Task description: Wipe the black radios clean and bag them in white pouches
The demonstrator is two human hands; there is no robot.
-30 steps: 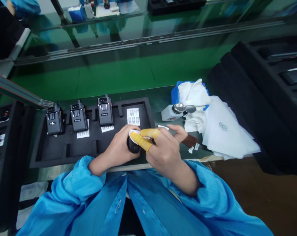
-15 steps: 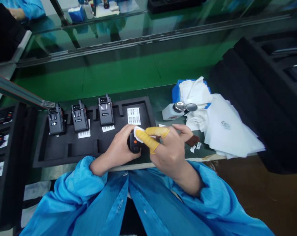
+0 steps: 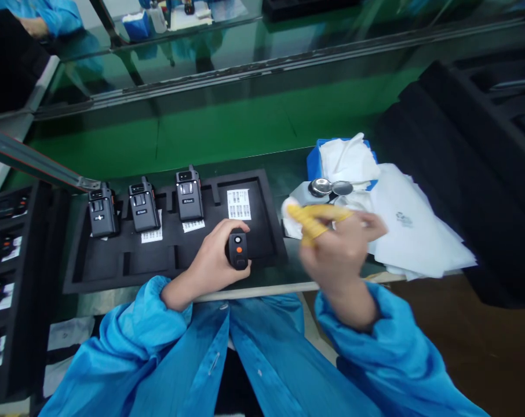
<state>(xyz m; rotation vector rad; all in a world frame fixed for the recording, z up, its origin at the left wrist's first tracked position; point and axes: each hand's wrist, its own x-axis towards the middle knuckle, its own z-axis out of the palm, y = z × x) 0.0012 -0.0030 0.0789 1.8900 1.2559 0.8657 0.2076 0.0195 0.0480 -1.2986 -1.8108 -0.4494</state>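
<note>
My left hand [image 3: 214, 263] is closed round a small black device [image 3: 237, 250] with an orange button, held upright over the front of a black foam tray [image 3: 115, 272]. My right hand [image 3: 341, 243], blurred by motion, has yellow finger cots on two fingers and pinches a small white wipe [image 3: 290, 209]. It hovers near a white dispenser bottle with a metal top [image 3: 318, 188]. Three black radios [image 3: 143, 205] stand in the tray's back slots, and a label sheet [image 3: 237, 204] lies in the fourth slot.
A blue box of white wipes [image 3: 347, 159] and a stack of white bags [image 3: 412, 223] lie to the right. Black foam trays [image 3: 484, 150] are stacked at the far right, and more trays with devices [image 3: 2, 249] sit at the left. A green belt [image 3: 210, 130] runs behind.
My right hand has left the device and swung right toward the dispenser bottle, carrying the white wipe. The left hand keeps the device, whose orange button now shows.
</note>
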